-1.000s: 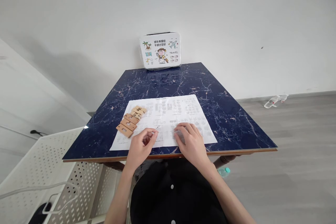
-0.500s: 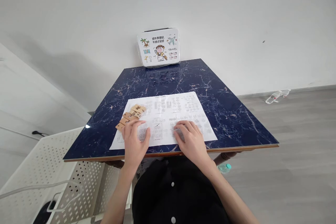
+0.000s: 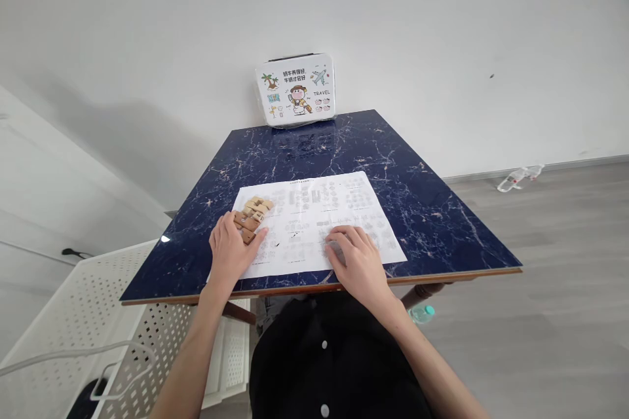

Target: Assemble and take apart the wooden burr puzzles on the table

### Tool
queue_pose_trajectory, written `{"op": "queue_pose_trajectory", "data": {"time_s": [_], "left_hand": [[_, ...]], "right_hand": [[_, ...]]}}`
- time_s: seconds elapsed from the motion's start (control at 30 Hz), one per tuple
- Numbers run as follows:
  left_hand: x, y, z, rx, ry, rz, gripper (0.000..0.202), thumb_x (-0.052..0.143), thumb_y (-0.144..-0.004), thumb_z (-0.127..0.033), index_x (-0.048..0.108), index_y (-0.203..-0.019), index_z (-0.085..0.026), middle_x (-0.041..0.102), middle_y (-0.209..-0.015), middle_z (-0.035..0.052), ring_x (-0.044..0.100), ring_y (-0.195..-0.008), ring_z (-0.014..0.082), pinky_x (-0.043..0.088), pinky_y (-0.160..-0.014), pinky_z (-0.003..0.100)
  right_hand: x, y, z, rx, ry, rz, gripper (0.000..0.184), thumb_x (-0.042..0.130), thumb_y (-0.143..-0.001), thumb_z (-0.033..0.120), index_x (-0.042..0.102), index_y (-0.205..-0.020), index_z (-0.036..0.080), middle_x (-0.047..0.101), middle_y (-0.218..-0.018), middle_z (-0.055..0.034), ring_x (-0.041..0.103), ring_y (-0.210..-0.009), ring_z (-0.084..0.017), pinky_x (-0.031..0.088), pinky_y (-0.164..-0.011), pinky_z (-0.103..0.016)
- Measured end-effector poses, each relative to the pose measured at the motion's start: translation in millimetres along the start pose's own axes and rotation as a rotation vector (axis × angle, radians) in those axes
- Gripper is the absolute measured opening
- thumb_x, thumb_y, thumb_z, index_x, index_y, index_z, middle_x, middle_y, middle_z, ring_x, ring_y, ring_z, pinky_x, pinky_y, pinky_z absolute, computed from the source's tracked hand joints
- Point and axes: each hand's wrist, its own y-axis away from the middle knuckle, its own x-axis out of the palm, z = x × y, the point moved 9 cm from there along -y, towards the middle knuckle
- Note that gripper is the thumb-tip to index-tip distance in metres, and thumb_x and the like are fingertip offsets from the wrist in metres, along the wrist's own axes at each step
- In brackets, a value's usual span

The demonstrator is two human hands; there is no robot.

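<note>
A white printed sheet (image 3: 339,203) lies on the dark blue marble table (image 3: 417,209). Several flat wooden pieces (image 3: 253,211) sit in a row on the sheet's left part. My left hand (image 3: 230,254) lies over the nearest pieces, thumb and fingers closing round one of them. My right hand (image 3: 358,263) rests flat on the sheet's near edge, fingers spread, holding nothing.
A white illustrated case (image 3: 296,90) stands against the wall at the table's far edge. A white perforated basket (image 3: 73,314) is at the lower left beside the table. A plastic bottle (image 3: 518,178) lies on the floor to the right, another (image 3: 421,313) under the table.
My left hand has moved left and forward from the sheet's near edge onto the row of wooden pieces. The right hand has stayed in place.
</note>
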Motion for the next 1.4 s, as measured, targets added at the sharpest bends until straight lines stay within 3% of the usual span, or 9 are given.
{"op": "queue_pose_trajectory", "data": {"time_s": [0.3, 0.5, 0.7, 0.9, 1.13, 1.4], "left_hand": [[-2.1, 3.8, -5.8, 0.041, 0.016, -0.011, 0.066, 0.055, -0.098, -0.057, 0.049, -0.145, -0.012, 0.052, -0.154, 0.0249, 0.045, -0.143, 0.0444, 0.037, -0.118, 0.062], [-5.7, 11.9, -7.5, -0.006, -0.009, 0.027, 0.064, 0.056, -0.098, -0.057, 0.05, -0.146, -0.014, 0.051, -0.153, 0.0238, 0.043, -0.139, 0.0455, 0.037, -0.114, 0.066], [-11.3, 31.9, -17.6, 0.051, 0.025, 0.068, 0.061, 0.056, -0.1, -0.059, 0.049, -0.147, -0.021, 0.053, -0.151, 0.0191, 0.045, -0.136, 0.0428, 0.04, -0.112, 0.062], [-10.5, 42.7, -28.7, 0.122, 0.048, 0.093, 0.06, 0.055, -0.102, -0.057, 0.049, -0.148, -0.019, 0.052, -0.153, 0.0192, 0.044, -0.137, 0.0422, 0.039, -0.115, 0.062], [-6.9, 43.2, -52.6, 0.108, 0.148, 0.117, 0.067, 0.055, -0.102, -0.061, 0.046, -0.152, -0.018, 0.056, -0.149, 0.0194, 0.043, -0.141, 0.0396, 0.042, -0.116, 0.059], [10.4, 36.7, -101.9, 0.172, 0.265, 0.252, 0.068, 0.056, -0.102, -0.063, 0.044, -0.155, -0.023, 0.055, -0.154, 0.0168, 0.041, -0.147, 0.0391, 0.045, -0.114, 0.056]], "right_hand": [[0.1, -0.4, 0.1, 0.0, -0.011, 0.008, 0.016, 0.054, -0.106, 0.022, 0.069, -0.112, 0.021, 0.071, -0.118, -0.0115, 0.063, -0.109, -0.03, 0.05, -0.093, -0.046], [-0.5, -0.8, 0.2, 0.001, -0.018, 0.011, 0.016, 0.054, -0.106, 0.023, 0.069, -0.112, 0.021, 0.071, -0.118, -0.0114, 0.063, -0.108, -0.03, 0.051, -0.092, -0.046], [0.5, -0.4, 0.7, -0.002, -0.015, 0.024, 0.016, 0.053, -0.106, 0.022, 0.068, -0.113, 0.02, 0.071, -0.119, -0.0115, 0.062, -0.109, -0.03, 0.051, -0.09, -0.045], [-0.2, -0.6, 1.3, -0.001, -0.016, 0.016, 0.016, 0.054, -0.106, 0.021, 0.069, -0.112, 0.021, 0.071, -0.118, -0.011, 0.062, -0.108, -0.029, 0.051, -0.09, -0.045], [-0.8, -1.1, 0.8, 0.002, -0.01, 0.02, 0.015, 0.055, -0.105, 0.021, 0.068, -0.112, 0.021, 0.071, -0.117, -0.0106, 0.063, -0.107, -0.03, 0.051, -0.09, -0.045], [-0.7, -1.5, 0.5, 0.002, -0.012, 0.017, 0.016, 0.053, -0.106, 0.02, 0.068, -0.113, 0.022, 0.071, -0.117, -0.0113, 0.063, -0.106, -0.03, 0.052, -0.091, -0.046]]}}
